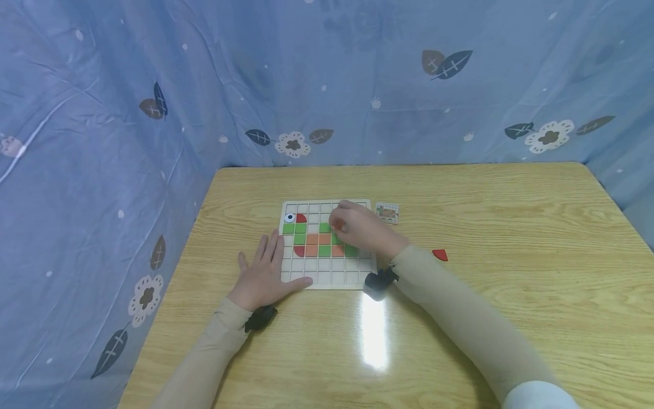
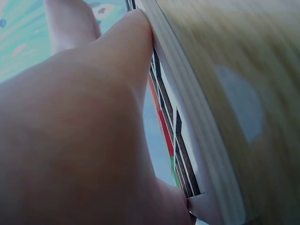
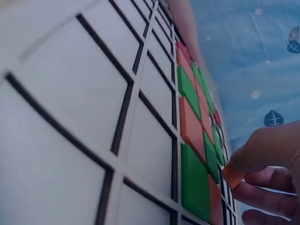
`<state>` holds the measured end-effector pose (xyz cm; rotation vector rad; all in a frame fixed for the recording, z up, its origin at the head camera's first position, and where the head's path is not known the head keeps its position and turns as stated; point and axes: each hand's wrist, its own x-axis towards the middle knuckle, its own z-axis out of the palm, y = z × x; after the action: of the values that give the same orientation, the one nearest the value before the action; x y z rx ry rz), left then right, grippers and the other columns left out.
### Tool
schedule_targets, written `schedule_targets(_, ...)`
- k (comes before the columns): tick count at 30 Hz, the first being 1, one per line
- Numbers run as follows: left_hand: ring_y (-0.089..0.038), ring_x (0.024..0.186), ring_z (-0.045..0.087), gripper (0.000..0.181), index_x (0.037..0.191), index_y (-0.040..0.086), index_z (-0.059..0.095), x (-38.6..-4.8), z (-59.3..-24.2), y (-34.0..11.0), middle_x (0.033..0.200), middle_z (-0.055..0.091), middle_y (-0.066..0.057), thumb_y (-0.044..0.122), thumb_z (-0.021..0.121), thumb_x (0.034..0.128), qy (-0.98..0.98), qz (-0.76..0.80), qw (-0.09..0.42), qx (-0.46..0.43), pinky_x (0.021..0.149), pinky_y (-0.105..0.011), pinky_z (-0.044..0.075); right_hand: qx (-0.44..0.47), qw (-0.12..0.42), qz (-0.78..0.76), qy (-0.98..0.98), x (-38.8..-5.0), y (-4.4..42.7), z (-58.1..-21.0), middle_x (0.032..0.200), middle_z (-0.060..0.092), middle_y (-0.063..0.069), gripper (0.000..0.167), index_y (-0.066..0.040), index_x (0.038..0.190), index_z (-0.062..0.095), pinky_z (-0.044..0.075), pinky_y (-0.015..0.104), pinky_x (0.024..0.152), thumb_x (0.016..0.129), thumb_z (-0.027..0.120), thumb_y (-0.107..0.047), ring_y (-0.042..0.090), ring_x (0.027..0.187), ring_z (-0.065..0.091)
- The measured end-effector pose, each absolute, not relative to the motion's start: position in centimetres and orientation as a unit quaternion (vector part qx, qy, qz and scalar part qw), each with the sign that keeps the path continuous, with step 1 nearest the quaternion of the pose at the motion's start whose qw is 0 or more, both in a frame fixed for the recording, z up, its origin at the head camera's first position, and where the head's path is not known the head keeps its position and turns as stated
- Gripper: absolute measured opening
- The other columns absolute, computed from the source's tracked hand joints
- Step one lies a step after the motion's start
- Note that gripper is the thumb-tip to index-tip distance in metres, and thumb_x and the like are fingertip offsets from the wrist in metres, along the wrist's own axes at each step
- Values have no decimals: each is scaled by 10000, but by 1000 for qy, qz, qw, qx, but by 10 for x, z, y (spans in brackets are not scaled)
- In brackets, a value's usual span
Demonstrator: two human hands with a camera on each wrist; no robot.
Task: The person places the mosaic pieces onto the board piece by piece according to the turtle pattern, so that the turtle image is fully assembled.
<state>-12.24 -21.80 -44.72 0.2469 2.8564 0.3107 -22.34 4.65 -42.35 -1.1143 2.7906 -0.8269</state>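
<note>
A white grid board (image 1: 310, 278) lies on the wooden table, partly filled with green, orange and red tiles. An eye tile (image 1: 289, 217) sits at its upper left beside a red quarter-round tile (image 1: 301, 218). My left hand (image 1: 259, 279) rests along the board's left side, fingers spread and straight, thumb at the near edge. Over the upper right part of the grid, my right hand (image 1: 361, 228) pinches an orange tile (image 3: 233, 177) between thumb and fingers. Just beside that tile are the laid green tiles (image 3: 194, 182). My right hand hides some squares in the head view.
A small pattern card (image 1: 387, 212) lies by the board's upper right corner. One loose red quarter-round tile (image 1: 440, 255) is on the table to the right of my right forearm. Blue patterned cloth (image 1: 357, 85) hangs behind the table and along its left.
</note>
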Motion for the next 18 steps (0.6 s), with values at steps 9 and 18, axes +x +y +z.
schedule_targets(9,-387,1627,28,1264,1673,39,61,-122,-446,-218,1764,-13,-136,878,522,848,982,106,128,86,1113,-866,57,-353,30,-256,899,-232,40,-429,919,601,20,121,-89,1021,732,506,289,735,917,718,-29,154,846,540)
schedule_targets(18,-387,1627,26,1261,1672,35,63,-123,-446,-218,1764,-15,-137,870,531,851,982,109,130,85,1114,-865,51,-349,44,-235,906,-236,39,-431,943,657,29,78,-94,983,770,539,304,785,916,744,-63,166,872,590)
